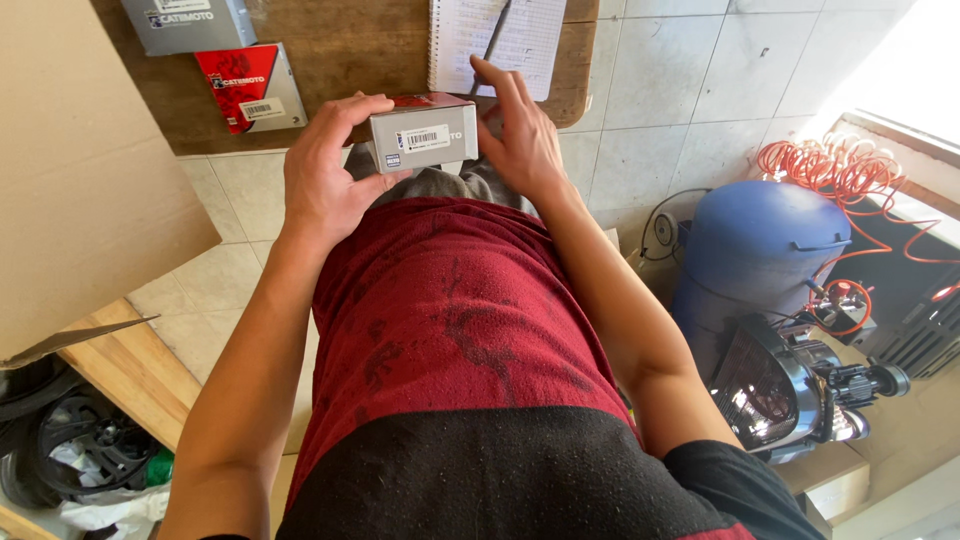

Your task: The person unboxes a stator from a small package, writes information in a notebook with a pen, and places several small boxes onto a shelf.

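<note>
Bare wooden tabletop lies open between two flat packets on the left and a spiral notebook, apparently with a pen, on the right. A cardboard flap blocks the far left.

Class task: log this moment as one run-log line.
left hand: holds small grey box | right hand: on box's far end | behind: wooden table, notebook

Notebook cut off by top edge, grey box likewise, small box's far side hidden by fingers.
</note>
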